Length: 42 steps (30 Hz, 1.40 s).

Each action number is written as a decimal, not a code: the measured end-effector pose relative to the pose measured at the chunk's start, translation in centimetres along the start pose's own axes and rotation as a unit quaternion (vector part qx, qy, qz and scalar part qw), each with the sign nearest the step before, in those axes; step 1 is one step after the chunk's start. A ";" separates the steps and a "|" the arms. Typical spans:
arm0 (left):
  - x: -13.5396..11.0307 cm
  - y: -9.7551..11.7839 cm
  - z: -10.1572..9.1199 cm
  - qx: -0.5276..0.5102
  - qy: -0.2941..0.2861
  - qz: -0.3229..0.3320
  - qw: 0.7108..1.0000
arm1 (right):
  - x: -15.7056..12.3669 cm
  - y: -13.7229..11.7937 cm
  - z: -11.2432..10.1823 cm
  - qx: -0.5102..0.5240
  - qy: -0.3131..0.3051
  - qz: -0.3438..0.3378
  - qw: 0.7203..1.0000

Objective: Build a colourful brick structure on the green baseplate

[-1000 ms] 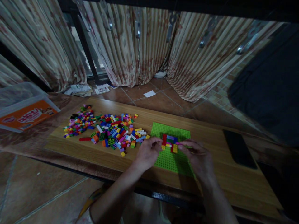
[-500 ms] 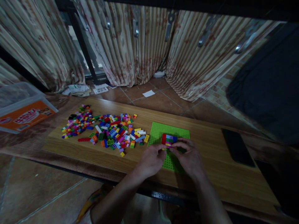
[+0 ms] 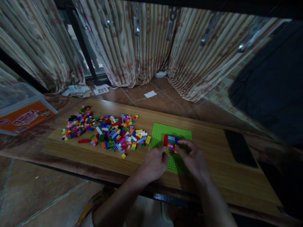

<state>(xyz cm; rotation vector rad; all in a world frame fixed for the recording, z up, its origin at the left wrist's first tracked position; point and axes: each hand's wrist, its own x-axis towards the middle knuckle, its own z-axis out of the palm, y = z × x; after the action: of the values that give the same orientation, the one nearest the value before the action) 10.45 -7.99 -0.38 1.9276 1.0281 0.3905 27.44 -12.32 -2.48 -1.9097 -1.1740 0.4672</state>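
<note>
A small build of toy bricks, with red, light blue, purple, dark blue and pink showing, stands on a green studded baseplate. My left hand is at its near left corner, thumb and fingers closed against the bricks. From the right, my right hand curls its fingers around the build's right side, thumb at the near edge. Yellow shows at the near right corner between the hands. Fingertips of both hands are partly hidden, so small pieces under them cannot be made out.
Loose bricks in many colours lie piled on the wooden board, left of the baseplate. A black phone-like slab rests at the right. A clear plastic box with an orange label stands far left; striped curtains hang behind.
My right hand's fingers have shifted slightly, and the thumb now sits at the near right of the build, uncovering more pink and yellow. My left hand stays nearly in place.
</note>
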 end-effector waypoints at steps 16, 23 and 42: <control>-0.5 -0.1 0.8 0.085 0.012 0.024 0.996 | -0.1 -0.6 0.6 -0.024 -0.003 0.032 0.999; -0.7 -0.2 1.1 0.121 0.005 0.037 0.992 | -0.1 -0.9 0.7 -0.024 0.004 0.060 0.998; -0.5 -0.1 0.6 0.103 0.011 0.035 0.994 | 0.6 -0.1 0.2 0.044 -0.011 0.082 0.996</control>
<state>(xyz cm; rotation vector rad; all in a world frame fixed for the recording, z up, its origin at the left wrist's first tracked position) 10.44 -8.65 -0.73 2.1526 1.0515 0.3559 27.53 -11.67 -2.46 -1.9370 -0.9984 0.6203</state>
